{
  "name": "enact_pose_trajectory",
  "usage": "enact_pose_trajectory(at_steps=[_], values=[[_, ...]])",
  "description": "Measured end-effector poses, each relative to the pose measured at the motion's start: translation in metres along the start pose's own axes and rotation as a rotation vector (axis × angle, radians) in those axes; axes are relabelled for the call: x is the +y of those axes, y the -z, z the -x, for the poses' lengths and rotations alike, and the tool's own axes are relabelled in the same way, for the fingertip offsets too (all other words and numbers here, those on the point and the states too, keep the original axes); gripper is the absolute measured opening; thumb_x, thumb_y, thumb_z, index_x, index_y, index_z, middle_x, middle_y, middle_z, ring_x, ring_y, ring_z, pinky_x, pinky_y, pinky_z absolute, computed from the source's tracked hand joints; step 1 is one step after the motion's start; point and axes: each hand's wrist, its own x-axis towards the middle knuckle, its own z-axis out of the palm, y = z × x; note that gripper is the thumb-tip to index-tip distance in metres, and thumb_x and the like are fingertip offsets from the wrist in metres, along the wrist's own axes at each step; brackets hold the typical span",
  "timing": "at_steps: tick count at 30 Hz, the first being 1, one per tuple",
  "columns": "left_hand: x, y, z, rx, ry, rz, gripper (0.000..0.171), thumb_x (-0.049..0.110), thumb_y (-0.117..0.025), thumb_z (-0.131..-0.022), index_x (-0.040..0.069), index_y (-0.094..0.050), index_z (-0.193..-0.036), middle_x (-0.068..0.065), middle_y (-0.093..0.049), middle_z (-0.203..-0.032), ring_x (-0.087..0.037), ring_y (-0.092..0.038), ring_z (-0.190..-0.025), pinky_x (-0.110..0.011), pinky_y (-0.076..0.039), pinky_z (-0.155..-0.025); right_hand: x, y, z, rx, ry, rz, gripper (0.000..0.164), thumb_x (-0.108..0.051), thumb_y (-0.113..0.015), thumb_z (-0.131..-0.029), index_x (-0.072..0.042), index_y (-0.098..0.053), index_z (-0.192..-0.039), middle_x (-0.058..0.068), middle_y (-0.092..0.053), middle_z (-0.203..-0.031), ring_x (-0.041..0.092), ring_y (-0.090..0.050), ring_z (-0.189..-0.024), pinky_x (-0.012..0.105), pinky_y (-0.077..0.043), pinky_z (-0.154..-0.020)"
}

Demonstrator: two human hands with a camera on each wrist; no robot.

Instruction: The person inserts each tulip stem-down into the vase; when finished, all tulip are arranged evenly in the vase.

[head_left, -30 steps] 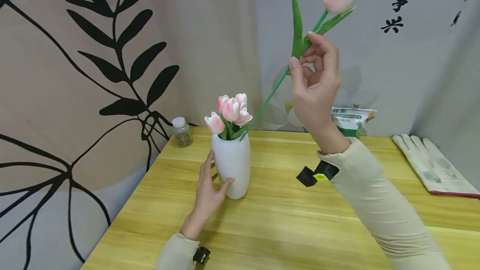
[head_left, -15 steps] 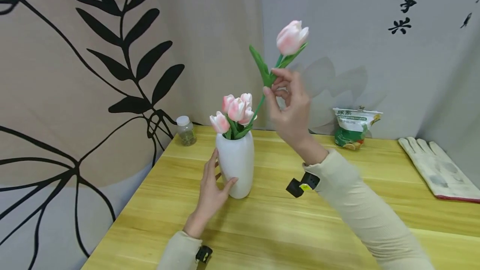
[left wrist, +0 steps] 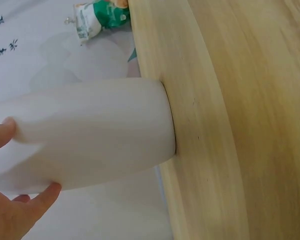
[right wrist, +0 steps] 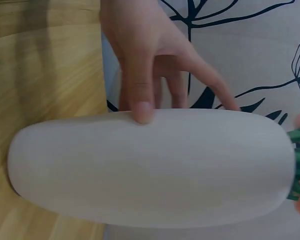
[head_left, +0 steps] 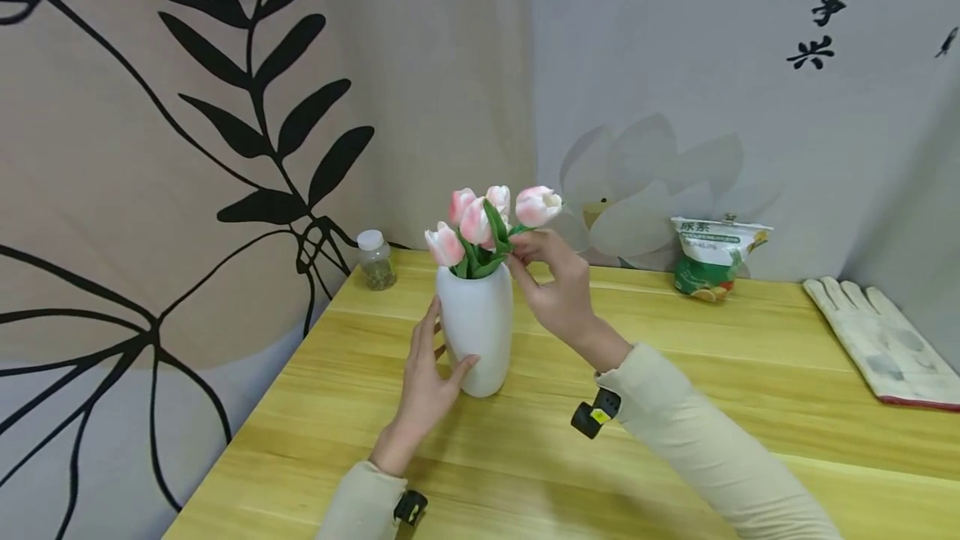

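A white vase (head_left: 480, 332) stands upright on the wooden table, with several pink-and-white tulips (head_left: 444, 245) in its mouth. My left hand (head_left: 426, 390) holds the vase's lower left side, thumb on the front and fingers along the side. In the right wrist view that same left hand (right wrist: 150, 55) touches the vase wall with thumb and fingertips. At the vase's rim, my right hand (head_left: 557, 283) pinches a further tulip (head_left: 538, 207) just below its bloom, by the stem and leaves. That tulip's bloom leans right of the others; its lower stem is hidden.
A small clear jar (head_left: 377, 261) with a white lid stands at the table's back left. Behind on the right is a green-and-white clipped bag (head_left: 708, 261). Off-white gloves (head_left: 881, 344) lie near the right side. Printed cloth (head_left: 435, 65) hangs behind the table.
My right hand has come down and left with its tulip, from high above to the vase's mouth, the stem sinking into the vase. My left hand has stayed on the vase.
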Motion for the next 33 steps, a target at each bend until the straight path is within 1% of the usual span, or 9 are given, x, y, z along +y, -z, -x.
enact_pose_trajectory(at_steps=[5, 11, 13, 15, 19, 22, 26, 29, 33], values=[[0.001, 0.001, 0.000, -0.006, -0.004, 0.006, 0.090, 0.013, -0.069, -0.076, 0.017, -0.010, -0.144, -0.016, -0.028, -0.140, -0.034, -0.042, -0.118, -0.044, -0.052, -0.085, 0.002, -0.004, 0.006, -0.022, -0.023, 0.025, 0.023, 0.008, -0.068, -0.070, 0.002, -0.059, -0.091, 0.014, -0.060, -0.084, 0.020, -0.057, -0.069, 0.024, -0.054, -0.059], [0.001, 0.000, 0.002, -0.002, -0.015, 0.008, 0.090, 0.013, -0.069, -0.076, 0.017, -0.010, -0.144, -0.016, -0.028, -0.139, -0.034, -0.042, -0.118, -0.044, -0.052, -0.085, 0.008, -0.007, 0.010, -0.101, -0.029, 0.070, 0.018, 0.003, -0.066, -0.074, -0.002, -0.062, -0.090, 0.009, -0.063, -0.084, 0.019, -0.051, -0.075, 0.024, -0.050, -0.061], [0.001, 0.000, 0.002, -0.003, -0.023, 0.008, 0.090, 0.014, -0.068, -0.076, 0.017, -0.010, -0.144, -0.016, -0.028, -0.139, -0.034, -0.042, -0.118, -0.043, -0.052, -0.085, 0.012, -0.008, 0.014, -0.120, 0.011, 0.094, 0.012, 0.000, -0.063, -0.075, -0.003, -0.063, -0.087, 0.008, -0.065, -0.081, 0.020, -0.051, -0.077, 0.027, -0.049, -0.064], [0.001, 0.000, 0.002, -0.003, -0.035, 0.006, 0.090, 0.014, -0.068, -0.076, 0.016, -0.009, -0.144, -0.017, -0.028, -0.139, -0.034, -0.042, -0.117, -0.043, -0.053, -0.085, 0.015, -0.008, 0.018, -0.131, 0.080, 0.137, 0.009, -0.006, -0.059, -0.077, -0.002, -0.065, -0.083, 0.009, -0.067, -0.080, 0.021, -0.051, -0.079, 0.029, -0.048, -0.068], [0.000, 0.000, 0.001, 0.000, -0.049, 0.004, 0.090, 0.014, -0.068, -0.076, 0.017, -0.009, -0.144, -0.017, -0.028, -0.139, -0.035, -0.042, -0.117, -0.044, -0.053, -0.084, 0.017, -0.008, 0.022, -0.148, 0.215, 0.250, 0.028, -0.025, -0.049, -0.085, -0.002, -0.066, -0.083, 0.010, -0.066, -0.086, 0.024, -0.051, -0.086, 0.034, -0.046, -0.076], [0.000, -0.001, -0.001, -0.008, -0.051, 0.004, 0.090, 0.015, -0.068, -0.077, 0.018, -0.008, -0.144, -0.016, -0.029, -0.139, -0.035, -0.043, -0.117, -0.044, -0.053, -0.084, 0.018, -0.008, 0.026, -0.159, 0.241, 0.297, 0.040, -0.033, -0.041, -0.089, -0.001, -0.066, -0.088, 0.012, -0.062, -0.095, 0.025, -0.049, -0.090, 0.034, -0.045, -0.078], [-0.001, 0.000, 0.001, -0.020, -0.050, -0.026, 0.088, 0.014, -0.067, -0.078, 0.016, -0.009, -0.144, -0.019, -0.032, -0.136, -0.036, -0.045, -0.114, -0.045, -0.053, -0.082, 0.016, -0.008, 0.035, -0.154, 0.202, 0.244, 0.042, -0.033, -0.040, -0.091, 0.001, -0.065, -0.095, 0.014, -0.058, -0.101, 0.025, -0.048, -0.091, 0.034, -0.044, -0.074], [-0.003, 0.001, 0.004, -0.032, -0.037, -0.053, 0.087, 0.012, -0.067, -0.078, 0.015, -0.010, -0.144, -0.019, -0.035, -0.134, -0.035, -0.048, -0.111, -0.045, -0.053, -0.081, 0.013, -0.004, 0.041, -0.119, 0.184, 0.173, 0.040, -0.030, -0.042, -0.091, 0.003, -0.064, -0.098, 0.016, -0.058, -0.098, 0.024, -0.049, -0.086, 0.031, -0.044, -0.066], [-0.007, 0.005, 0.005, -0.055, -0.010, -0.073, 0.086, 0.012, -0.065, -0.079, 0.018, -0.009, -0.144, -0.015, -0.035, -0.136, -0.032, -0.049, -0.112, -0.044, -0.051, -0.084, 0.007, 0.010, 0.051, -0.070, 0.169, 0.116, 0.036, -0.025, -0.044, -0.091, 0.006, -0.063, -0.098, 0.017, -0.059, -0.093, 0.024, -0.052, -0.082, 0.029, -0.044, -0.066]])
